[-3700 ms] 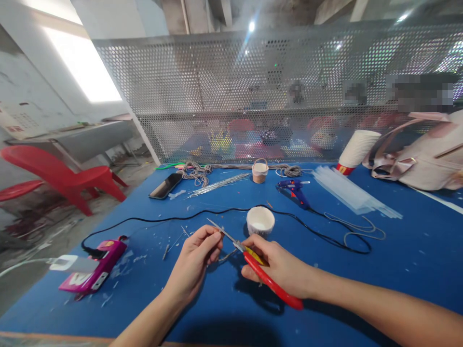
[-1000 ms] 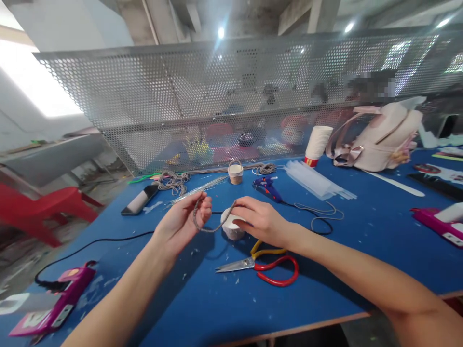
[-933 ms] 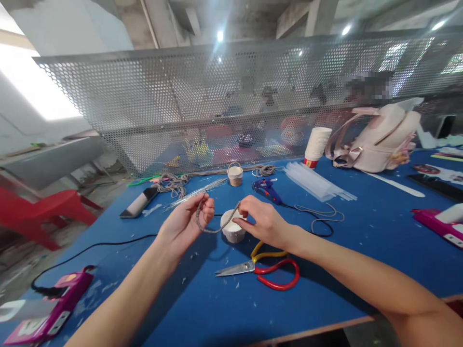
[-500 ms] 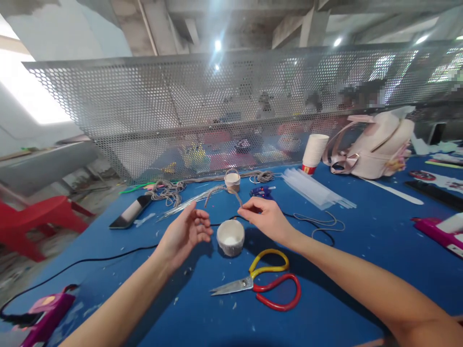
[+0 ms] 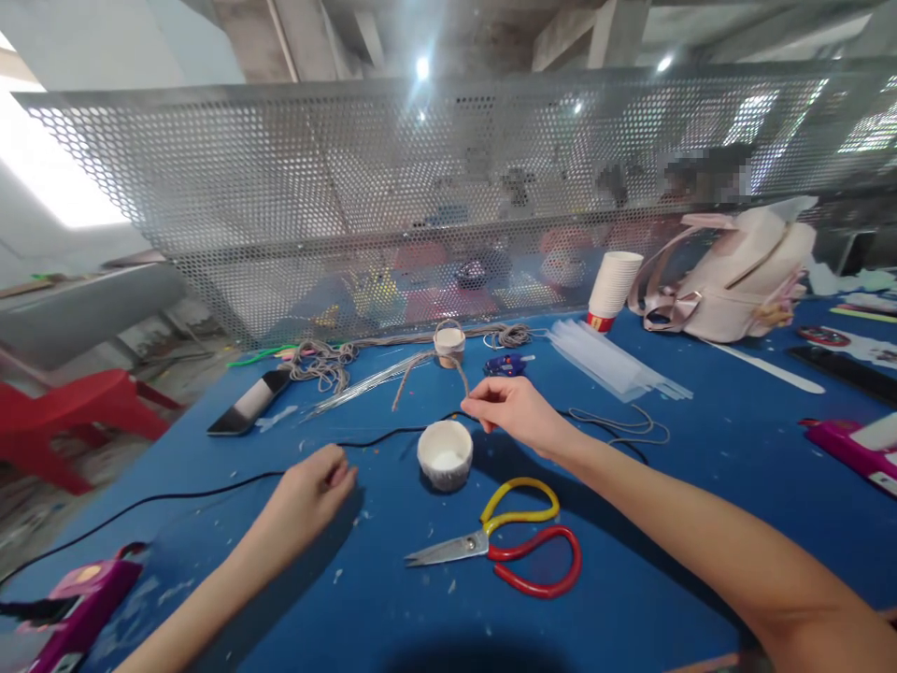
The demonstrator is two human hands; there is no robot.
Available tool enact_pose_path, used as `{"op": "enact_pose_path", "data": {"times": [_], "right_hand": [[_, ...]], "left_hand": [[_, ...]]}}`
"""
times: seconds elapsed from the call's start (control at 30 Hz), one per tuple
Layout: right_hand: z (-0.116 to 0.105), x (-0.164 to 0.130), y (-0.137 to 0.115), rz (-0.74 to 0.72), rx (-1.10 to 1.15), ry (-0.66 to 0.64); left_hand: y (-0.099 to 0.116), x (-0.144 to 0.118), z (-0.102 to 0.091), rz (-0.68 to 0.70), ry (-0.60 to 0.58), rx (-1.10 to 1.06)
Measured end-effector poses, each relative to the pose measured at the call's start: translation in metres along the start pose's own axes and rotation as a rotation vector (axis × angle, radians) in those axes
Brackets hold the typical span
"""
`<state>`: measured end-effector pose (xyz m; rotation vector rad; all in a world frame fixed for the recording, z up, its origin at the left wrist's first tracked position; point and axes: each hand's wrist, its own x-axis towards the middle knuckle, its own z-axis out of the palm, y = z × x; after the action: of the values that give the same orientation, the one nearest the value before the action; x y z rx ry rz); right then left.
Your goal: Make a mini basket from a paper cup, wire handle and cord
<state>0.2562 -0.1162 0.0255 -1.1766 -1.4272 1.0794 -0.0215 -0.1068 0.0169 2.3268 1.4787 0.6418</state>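
Note:
My right hand pinches one end of a short piece of grey-brown cord, which arches up and to the left above the table. Just below it stands a small white cup wrapped in cord. My left hand rests low on the blue table, fingers curled, with nothing visible in it. Scissors with yellow and red handles lie on the table in front of the cup.
A black cable crosses the table. Farther back lie a phone, thin wires, cord bundles, a small finished basket, a blue glue gun, clear glue sticks, stacked paper cups and a pink backpack. Pink devices sit at both sides.
The scissors were put down on the table. Both hands bent the cord over the cup; then my left hand let go and dropped to the table, while my right keeps the cord raised.

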Motion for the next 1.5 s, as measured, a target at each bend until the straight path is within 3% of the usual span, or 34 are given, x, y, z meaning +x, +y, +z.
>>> {"op": "enact_pose_path", "data": {"times": [0.1,0.4,0.67,0.83,1.0,1.13,1.27,1.5], "right_hand": [[0.001,0.001,0.001,0.026,0.015,-0.016],[0.0,0.002,0.002,0.073,0.08,-0.078],[-0.001,0.001,0.002,0.046,-0.005,-0.118],[0.0,0.001,0.004,0.029,-0.054,-0.14],[0.001,0.002,0.007,0.025,-0.055,-0.124],[0.002,-0.001,0.007,0.019,-0.1,-0.114],[0.003,-0.005,0.006,0.001,-0.175,-0.1],[0.004,-0.01,0.007,-0.119,-0.413,-0.079]], "left_hand": [[0.014,0.007,-0.004,-0.118,0.106,-0.09],[0.051,0.04,0.001,-0.148,0.057,-0.584],[0.056,0.057,0.007,-0.155,-0.055,-0.566],[0.058,0.052,0.005,-0.023,-0.112,-0.481],[0.062,0.047,0.006,-0.068,-0.185,-0.483],[0.058,0.044,0.014,-0.126,-0.109,-0.49],[0.051,0.039,0.023,-0.081,-0.043,-0.516],[0.048,0.035,0.033,-0.021,-0.024,-0.438]]}}
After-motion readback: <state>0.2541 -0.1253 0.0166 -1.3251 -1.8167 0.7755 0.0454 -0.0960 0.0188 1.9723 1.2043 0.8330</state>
